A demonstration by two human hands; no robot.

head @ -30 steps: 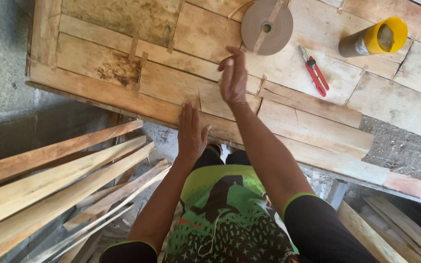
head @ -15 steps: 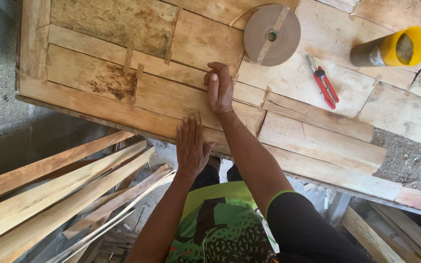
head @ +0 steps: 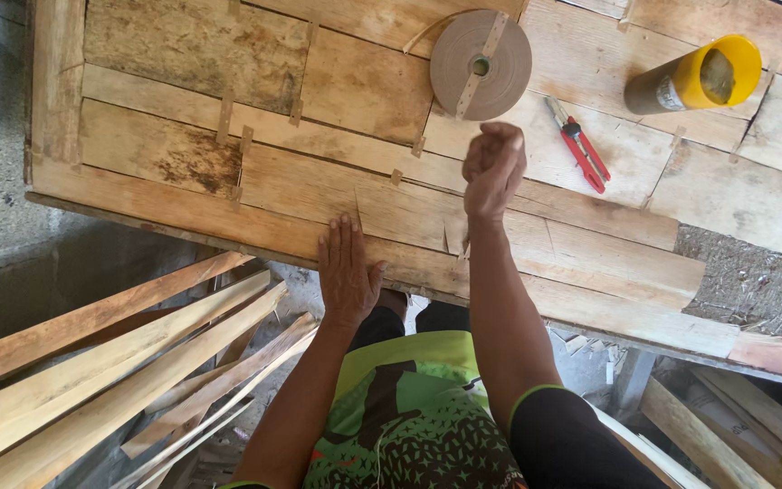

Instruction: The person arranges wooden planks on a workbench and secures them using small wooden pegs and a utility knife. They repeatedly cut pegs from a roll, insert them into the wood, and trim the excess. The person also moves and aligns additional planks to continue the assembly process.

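- Concrete floor shows at the left, and a wooden bench (head: 165, 204) fills the upper part of the view, covered with thin veneer sheets (head: 590, 263) laid edge to edge, presumably so their seams can be joined.
- Nearest the person, at about 8 o'clock, loose wood slats (head: 110, 362) lean in a fanned pile below the bench edge, within easy reach.
- At the near edge of the bench the left hand (head: 347, 272) lies flat, fingers spread and pressed on the veneer, seemingly to keep the sheets from shifting.
- Just beyond, the right hand (head: 493, 167) is raised above the seam, fingers curled into a loose fist; whether it pinches a strip of tape I cannot tell.
- Short tape pieces (head: 245, 139) already bridge several seams at 10 o'clock.
- At 12 o'clock, just past the right hand, lies a roll of brown paper tape (head: 481, 65), flat.
- Red-handled pliers (head: 579, 152) lie near 1 o'clock.
- Farthest, at 2 o'clock, a yellow-capped canister (head: 694, 80) rests on its side.
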